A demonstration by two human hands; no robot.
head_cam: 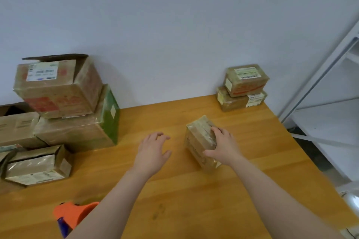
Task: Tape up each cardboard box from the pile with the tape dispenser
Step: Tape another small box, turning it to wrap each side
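Four-plus piled boxes [64, 103], two stacked boxes [245, 88], one tape dispenser [74, 213]. Your right hand [225, 145] grips a small box [198, 144]; left hand [151, 151] spread, holding nothing.

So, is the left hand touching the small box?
Apart: the head view shows bare table between left hand and small box; the right hand grips it.

Soft, even light fills the frame, moderately bright. Shadows are faint: a pale one lies beside the small box [200, 141] on the table [174, 190]. The lower-left box [33, 167] shows glare on its glossy top. Everything is slightly soft, and the labels are unreadable. The shelf [330, 83] at the right edge bows from wide-angle distortion.
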